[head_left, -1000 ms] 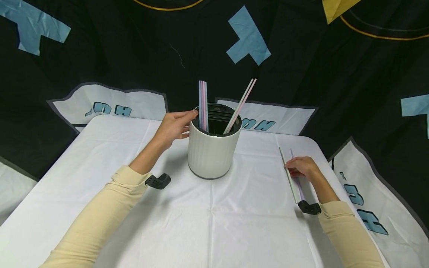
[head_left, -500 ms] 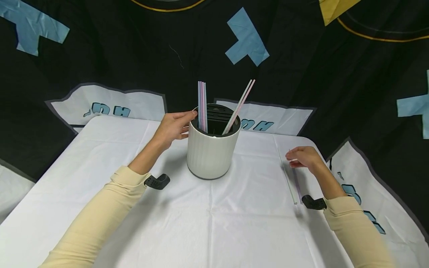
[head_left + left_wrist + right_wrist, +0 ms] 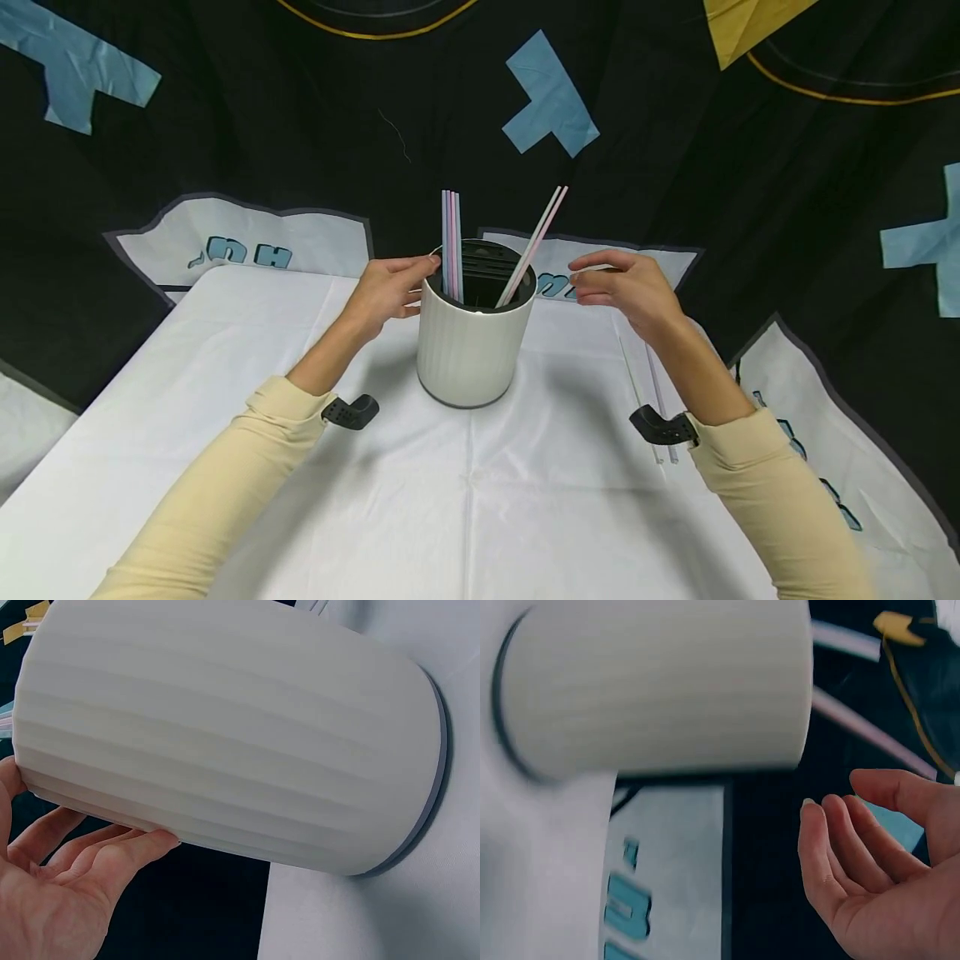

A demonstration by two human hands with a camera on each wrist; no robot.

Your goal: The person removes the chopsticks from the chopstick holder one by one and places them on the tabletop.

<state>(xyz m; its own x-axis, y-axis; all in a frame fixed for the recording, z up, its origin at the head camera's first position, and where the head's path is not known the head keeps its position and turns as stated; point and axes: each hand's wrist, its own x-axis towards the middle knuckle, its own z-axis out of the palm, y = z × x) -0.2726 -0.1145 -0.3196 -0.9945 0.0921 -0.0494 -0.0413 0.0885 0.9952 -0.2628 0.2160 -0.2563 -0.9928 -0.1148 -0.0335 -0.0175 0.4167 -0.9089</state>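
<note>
In the head view a white ribbed utensil holder (image 3: 474, 358) stands upright on the table, with a black slotted insert. A bunch of pastel straws (image 3: 452, 242) rises from its left side, and a pale and a pink straw (image 3: 531, 247) lean right. My left hand (image 3: 384, 293) rests on the holder's left side, one digit at the rim. The left wrist view shows its fingers (image 3: 112, 862) lying against the ribbed wall. Just right of the holder, my right hand (image 3: 626, 287) hangs in the air. Its loosely bent fingers (image 3: 855, 840) hold nothing.
A green straw (image 3: 630, 367) and a purple straw (image 3: 656, 382) lie on the right of the white-covered table (image 3: 390, 517), partly hidden by my right arm and wrist strap (image 3: 663, 426). A black cloth (image 3: 300, 125) with blue and yellow patches hangs behind.
My right hand has let go of the straws at the table's right, risen and moved left toward the holder. The left hand has stayed on the holder.
</note>
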